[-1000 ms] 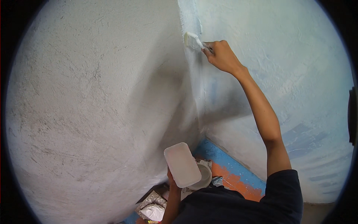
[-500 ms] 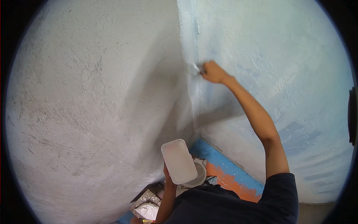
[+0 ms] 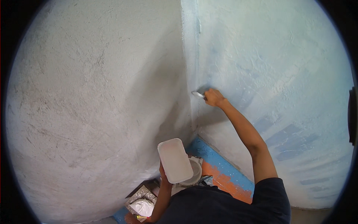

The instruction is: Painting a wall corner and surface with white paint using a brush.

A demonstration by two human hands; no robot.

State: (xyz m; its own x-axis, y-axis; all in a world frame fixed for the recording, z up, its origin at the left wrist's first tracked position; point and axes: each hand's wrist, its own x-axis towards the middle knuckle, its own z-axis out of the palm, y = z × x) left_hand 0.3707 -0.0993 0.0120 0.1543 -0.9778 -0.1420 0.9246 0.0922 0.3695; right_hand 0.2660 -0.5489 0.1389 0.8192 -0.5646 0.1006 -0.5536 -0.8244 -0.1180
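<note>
My right hand [image 3: 214,98] is closed round a paintbrush [image 3: 198,95], its pale bristle end against the wall beside the corner. Most of the handle is hidden in my fist. A whitish strip [image 3: 191,44] runs up the corner above the brush, along the edge of the pale blue wall [image 3: 261,56]. Lower down, my left hand [image 3: 163,174] grips a white rectangular plastic tub [image 3: 175,160] from its left side. The fingers under the tub are hidden. What lies inside the tub looks pale and is hard to make out.
The rough grey wall [image 3: 82,104] meets the blue one at the corner. Below the tub stands a round pale bucket [image 3: 196,170]. A box holding a white bag [image 3: 142,207] is at lower left. The floor has blue [image 3: 212,155] and orange [image 3: 233,186] patches.
My right hand has moved the paintbrush down along the corner. The tub in my left hand has shifted slightly left in the picture.
</note>
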